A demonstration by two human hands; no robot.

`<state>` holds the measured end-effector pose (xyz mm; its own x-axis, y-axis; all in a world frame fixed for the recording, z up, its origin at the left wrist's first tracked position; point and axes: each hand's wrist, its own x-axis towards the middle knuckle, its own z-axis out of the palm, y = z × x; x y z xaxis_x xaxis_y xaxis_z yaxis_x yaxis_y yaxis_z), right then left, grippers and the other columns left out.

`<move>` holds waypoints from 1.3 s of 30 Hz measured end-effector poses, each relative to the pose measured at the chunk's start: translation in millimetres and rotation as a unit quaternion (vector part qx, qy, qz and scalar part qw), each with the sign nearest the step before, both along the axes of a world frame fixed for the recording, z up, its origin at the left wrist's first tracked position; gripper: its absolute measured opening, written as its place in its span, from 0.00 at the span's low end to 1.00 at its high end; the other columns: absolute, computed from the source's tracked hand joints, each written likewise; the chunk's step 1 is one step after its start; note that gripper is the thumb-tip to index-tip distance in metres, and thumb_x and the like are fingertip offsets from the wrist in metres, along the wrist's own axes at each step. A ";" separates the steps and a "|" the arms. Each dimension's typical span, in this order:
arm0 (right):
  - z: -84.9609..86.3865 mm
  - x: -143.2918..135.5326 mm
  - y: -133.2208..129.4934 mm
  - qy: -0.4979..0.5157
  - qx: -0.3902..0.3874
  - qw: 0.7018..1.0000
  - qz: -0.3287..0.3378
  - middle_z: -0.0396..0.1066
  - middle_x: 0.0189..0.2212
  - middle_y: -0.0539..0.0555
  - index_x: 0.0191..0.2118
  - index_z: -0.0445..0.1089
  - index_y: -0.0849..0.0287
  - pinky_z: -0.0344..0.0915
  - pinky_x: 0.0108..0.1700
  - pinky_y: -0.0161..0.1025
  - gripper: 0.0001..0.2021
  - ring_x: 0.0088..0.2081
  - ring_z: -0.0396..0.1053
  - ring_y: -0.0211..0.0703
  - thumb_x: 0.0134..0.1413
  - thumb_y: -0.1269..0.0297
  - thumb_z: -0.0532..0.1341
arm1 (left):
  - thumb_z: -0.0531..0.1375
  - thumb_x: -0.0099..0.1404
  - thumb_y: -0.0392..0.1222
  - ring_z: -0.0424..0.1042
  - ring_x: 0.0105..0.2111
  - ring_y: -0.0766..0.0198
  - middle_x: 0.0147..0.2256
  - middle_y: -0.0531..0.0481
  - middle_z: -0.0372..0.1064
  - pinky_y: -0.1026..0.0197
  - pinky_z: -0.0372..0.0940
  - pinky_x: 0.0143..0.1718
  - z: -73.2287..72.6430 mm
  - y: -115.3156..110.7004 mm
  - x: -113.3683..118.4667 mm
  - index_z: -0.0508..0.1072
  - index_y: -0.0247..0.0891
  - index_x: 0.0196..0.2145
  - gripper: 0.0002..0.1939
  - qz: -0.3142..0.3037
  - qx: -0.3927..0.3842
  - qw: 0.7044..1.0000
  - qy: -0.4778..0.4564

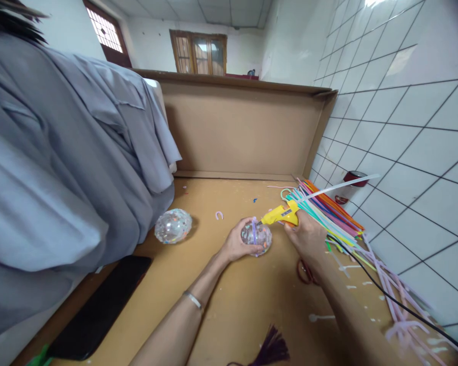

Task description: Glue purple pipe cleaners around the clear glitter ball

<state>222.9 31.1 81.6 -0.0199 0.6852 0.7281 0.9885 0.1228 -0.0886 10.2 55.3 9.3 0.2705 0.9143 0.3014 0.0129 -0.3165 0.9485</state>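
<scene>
My left hand (238, 242) is wrapped round the left side of a clear ball (264, 238) with coloured specks, which has a lilac strip (254, 232) running up over it. In my right hand (307, 235) is a yellow glue gun (280, 214), a pale glue stick (338, 186) sticking out of its back. The gun's nozzle is at the top of the ball, close to the strip; whether it touches is too small to tell. Another clear speckled piece (173, 225) lies to the left on the table.
Coloured pipe cleaners (328, 213) lie on the right, with a black cable (389, 295) across them. Red-handled scissors (305, 272) are beneath my right wrist. A black phone (101, 305), a dark tassel (270, 348) and a small lilac curl (219, 215) lie about. Cardboard (240, 127) stands behind.
</scene>
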 end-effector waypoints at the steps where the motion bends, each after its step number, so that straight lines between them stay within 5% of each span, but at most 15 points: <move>1: -0.2 0.0 0.0 0.001 -0.001 1.000 0.001 0.71 0.26 0.56 0.35 0.68 0.59 0.50 0.29 0.37 0.10 0.28 0.67 0.47 0.51 0.60 0.54 | 0.76 0.40 0.45 0.69 0.54 0.47 0.53 0.40 0.68 0.48 0.62 0.58 0.2 -0.1 -0.1 0.66 0.37 0.55 0.44 -0.001 0.000 1.000 0.000; 39: 6.9 2.5 -4.8 0.001 -0.037 0.999 0.022 0.74 0.29 0.57 0.33 0.68 0.58 0.50 0.30 0.37 0.05 0.33 0.69 0.47 0.54 0.63 0.57 | 0.76 0.39 0.49 0.68 0.55 0.48 0.54 0.42 0.67 0.49 0.63 0.58 -4.6 2.5 1.8 0.67 0.38 0.54 0.45 -0.001 0.012 1.000 0.011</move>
